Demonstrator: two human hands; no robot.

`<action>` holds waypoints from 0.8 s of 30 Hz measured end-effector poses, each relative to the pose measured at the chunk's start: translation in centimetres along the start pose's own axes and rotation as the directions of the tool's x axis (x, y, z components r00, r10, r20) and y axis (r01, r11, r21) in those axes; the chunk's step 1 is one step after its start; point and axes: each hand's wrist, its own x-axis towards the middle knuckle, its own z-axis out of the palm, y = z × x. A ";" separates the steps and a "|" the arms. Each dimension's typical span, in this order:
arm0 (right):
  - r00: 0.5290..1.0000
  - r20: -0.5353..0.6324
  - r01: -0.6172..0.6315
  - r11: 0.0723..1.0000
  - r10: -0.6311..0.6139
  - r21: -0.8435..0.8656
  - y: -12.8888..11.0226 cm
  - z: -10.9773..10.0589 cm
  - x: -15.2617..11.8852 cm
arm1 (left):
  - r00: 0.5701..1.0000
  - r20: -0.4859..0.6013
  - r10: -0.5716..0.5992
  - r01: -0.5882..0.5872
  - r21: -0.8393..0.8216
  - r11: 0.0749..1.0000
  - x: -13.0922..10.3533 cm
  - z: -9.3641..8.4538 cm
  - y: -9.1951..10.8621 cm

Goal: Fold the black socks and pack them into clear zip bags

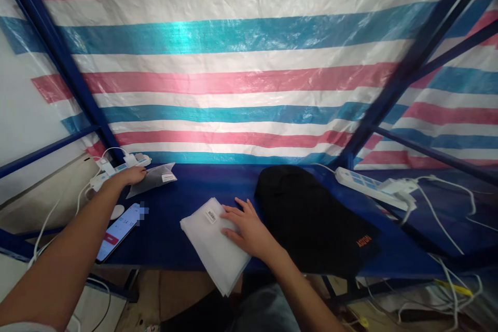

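The white stack [218, 257] lies at the front of the worktop [218, 181], turned at a slant, with its lower corner jutting past the near edge. Its label [211, 216] faces up, so the printed code is in plain sight. That overhang is probably why the right hand [245, 225] lies across its right side: light weight there would stop the stack sliding or tipping off. Being nearest the person, it can be reached with a bent arm, while the left arm has to stretch.

The right hand's fingers are spread and nearly straight, laid on top of the stack; they do not wrap round it, and its thumb side is turned towards the worktop's far side.

The left hand [135, 175] is at the back left, at the upper edge of a grey packet [151, 180] beside the left power strip [99, 180]. Its fingers look gently bent; whether they pinch the packet or only touch it, I cannot tell.

The phone [120, 232] lies face up between the left forearm and the stack, where its screen can be read at a glance. The black cloth [303, 212] is to the right, seemingly set aside within reach.
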 end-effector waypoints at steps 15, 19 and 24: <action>0.909 0.294 0.292 0.955 -0.296 0.060 0.1 -1.5 6.6 | 0.976 0.185 0.117 -0.108 -0.059 0.992 3.6 1.1 4.2; 0.955 0.155 0.240 0.967 -0.252 0.090 1.6 -4.0 9.3 | 0.933 -0.168 0.320 -0.338 -0.097 0.936 2.6 0.5 8.2; 0.959 -0.281 0.065 0.996 -0.043 0.068 5.4 -6.5 14.3 | 0.818 -0.370 0.440 -0.548 -0.268 0.793 -1.0 3.4 15.0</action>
